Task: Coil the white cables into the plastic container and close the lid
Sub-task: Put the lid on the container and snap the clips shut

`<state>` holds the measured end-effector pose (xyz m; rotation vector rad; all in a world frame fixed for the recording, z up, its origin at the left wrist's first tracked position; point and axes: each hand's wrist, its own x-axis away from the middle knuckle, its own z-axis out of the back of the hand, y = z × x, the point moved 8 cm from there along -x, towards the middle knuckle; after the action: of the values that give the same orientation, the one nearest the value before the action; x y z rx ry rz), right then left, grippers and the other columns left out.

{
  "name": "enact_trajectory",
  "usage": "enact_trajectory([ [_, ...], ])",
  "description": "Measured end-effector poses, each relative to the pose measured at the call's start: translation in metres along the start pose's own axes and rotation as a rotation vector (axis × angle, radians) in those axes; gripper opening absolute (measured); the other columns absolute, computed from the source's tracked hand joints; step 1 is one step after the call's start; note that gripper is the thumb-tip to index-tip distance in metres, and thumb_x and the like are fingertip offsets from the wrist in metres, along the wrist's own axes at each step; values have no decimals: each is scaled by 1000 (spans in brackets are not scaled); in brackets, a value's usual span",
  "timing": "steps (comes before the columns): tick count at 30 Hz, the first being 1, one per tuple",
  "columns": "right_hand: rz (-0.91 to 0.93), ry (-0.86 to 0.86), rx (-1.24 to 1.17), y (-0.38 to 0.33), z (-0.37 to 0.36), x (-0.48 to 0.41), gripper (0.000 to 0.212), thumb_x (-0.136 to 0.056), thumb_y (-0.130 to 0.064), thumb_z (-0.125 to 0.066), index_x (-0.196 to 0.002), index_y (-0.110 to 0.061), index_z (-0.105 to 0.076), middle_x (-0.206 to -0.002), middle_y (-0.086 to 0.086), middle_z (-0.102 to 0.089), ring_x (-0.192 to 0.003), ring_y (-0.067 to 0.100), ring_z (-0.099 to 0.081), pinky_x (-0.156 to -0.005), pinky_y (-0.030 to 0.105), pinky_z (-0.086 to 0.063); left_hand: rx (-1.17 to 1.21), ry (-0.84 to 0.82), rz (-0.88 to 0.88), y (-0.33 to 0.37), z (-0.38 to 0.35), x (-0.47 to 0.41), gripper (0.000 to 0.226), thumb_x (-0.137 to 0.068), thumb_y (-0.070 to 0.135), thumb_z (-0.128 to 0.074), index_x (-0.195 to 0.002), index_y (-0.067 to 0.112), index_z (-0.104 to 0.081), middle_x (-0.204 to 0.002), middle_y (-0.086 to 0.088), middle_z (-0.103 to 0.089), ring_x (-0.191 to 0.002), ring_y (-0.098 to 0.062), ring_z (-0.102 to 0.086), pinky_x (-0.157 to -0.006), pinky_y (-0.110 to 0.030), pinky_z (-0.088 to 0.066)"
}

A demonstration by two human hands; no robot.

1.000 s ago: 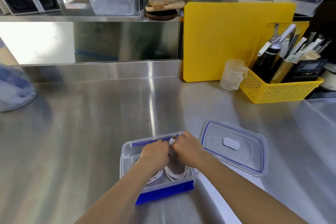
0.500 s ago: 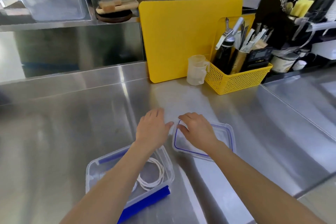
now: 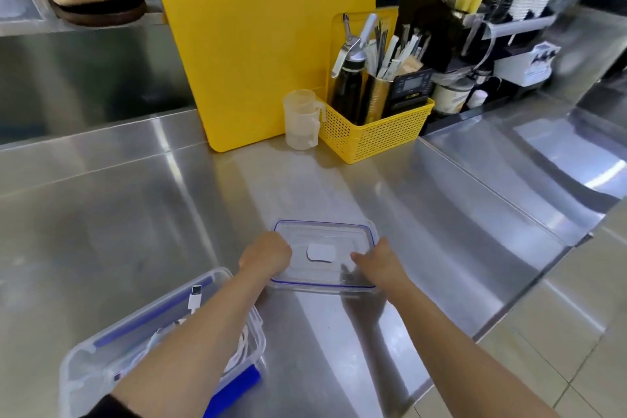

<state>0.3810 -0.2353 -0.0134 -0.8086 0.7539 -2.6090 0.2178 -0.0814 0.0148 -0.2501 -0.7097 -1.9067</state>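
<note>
Person, two arms in shot. Left hand (image 3: 266, 256) and right hand (image 3: 380, 263) both bare. Both forearms bare from each wrist back. Clothing in shot: one sleeve (image 3: 105, 409), black, plain, well behind the left hand, roughly at the elbow, cut off by the lower frame edge. Fabric type can't be read. The right arm is bare from the right hand all the way back to the frame edge.

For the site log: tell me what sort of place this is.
Probably a commercial kitchen: a stainless steel counter, a yellow cutting board leaning at the back, and a yellow basket of utensils.
</note>
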Motion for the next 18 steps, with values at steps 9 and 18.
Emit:
enact_trajectory([
  [9,-74,-115,-980,-46,4,5,64,-70,-67,-55,-108,-17,-63,-116,10,-64,-110,26,-57,-100,44,-42,1373,-149,169,-16,25,14,56,-92,61,-26,-97,18,-60,-95,-10,-66,-87,-29,-60,-82,-42,-48],
  [18,97,-469,-1236,-115,-15,56,30,-87,-2,-39,-113,-2,-55,-88,7,-49,-70,17,-53,-42,15,-46,1851,-1,-36,-80,95,38,30,-84,-1,-44,-113,1,-50,-87,-10,-44,-78,-19,-51,-81,-30,-49],
])
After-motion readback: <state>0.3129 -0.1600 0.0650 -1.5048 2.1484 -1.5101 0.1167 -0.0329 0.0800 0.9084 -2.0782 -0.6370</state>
